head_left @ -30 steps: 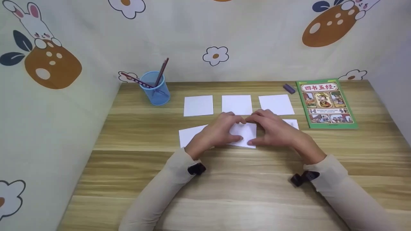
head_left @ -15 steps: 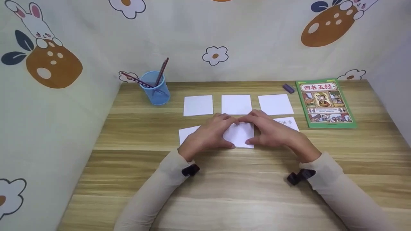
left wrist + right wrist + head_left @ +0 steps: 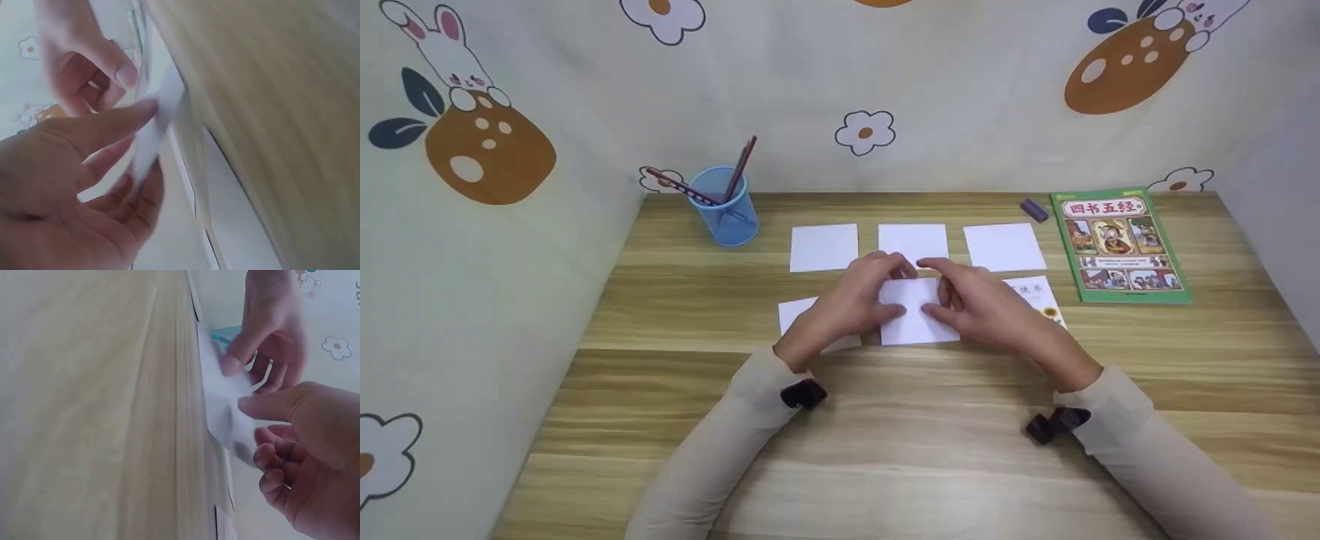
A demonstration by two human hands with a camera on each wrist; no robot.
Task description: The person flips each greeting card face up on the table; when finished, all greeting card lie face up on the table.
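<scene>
My left hand [image 3: 859, 296] pinches a square white card [image 3: 919, 326]; in the left wrist view its thumb [image 3: 126, 126] lies on the face and fingers [image 3: 143, 208] are behind. The card looks slightly tilted off the table. My right hand [image 3: 982, 304] is at the card's right side, its thumb over the face; in the right wrist view its fingers [image 3: 275, 453] are loosely bent beside the edge. Whether they touch is unclear. A blank card [image 3: 795, 309] lies partly under my left forearm. By my right hand is a card [image 3: 1035, 289] with printed characters and a sunflower, partly covered.
Three blank cards [image 3: 824, 247] form a row farther back. A blue mesh cup [image 3: 727, 214] with pencils stands at the back left. A green-bordered book [image 3: 1119, 247] and a small dark purple block [image 3: 1033, 210] lie at the back right. A printed cloth hangs behind the wooden table [image 3: 930, 450].
The middle card has shifted slightly left, and both thumbs have moved inward over its face. My right hand has moved left, uncovering more of the sunflower card.
</scene>
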